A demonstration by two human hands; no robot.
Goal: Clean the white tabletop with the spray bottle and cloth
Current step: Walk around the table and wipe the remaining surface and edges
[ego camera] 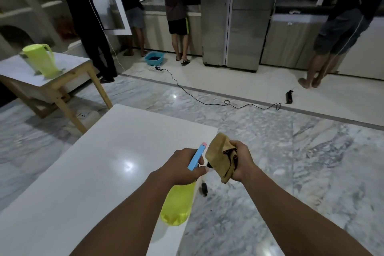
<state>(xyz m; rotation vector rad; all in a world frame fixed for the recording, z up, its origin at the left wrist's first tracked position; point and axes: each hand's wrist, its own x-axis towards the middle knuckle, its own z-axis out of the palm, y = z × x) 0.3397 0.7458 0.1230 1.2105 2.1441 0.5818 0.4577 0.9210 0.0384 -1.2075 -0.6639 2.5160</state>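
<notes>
The white tabletop (93, 172) fills the lower left of the head view, glossy with a light reflection. My left hand (182, 167) grips the neck of a spray bottle (178, 206) with a yellow body and a blue trigger head, held over the table's right edge. Just to its right, my right hand (241, 160) grips a bunched tan cloth (220, 156) with dark markings. The bottle's nozzle is right next to the cloth.
A small wooden table (62, 75) with a green pitcher (44, 60) stands at the left. Several people stand at the far counters. A black cable (207, 102) runs across the marble floor, near a blue basin (154, 58). A table caster (204, 188) shows below the cloth.
</notes>
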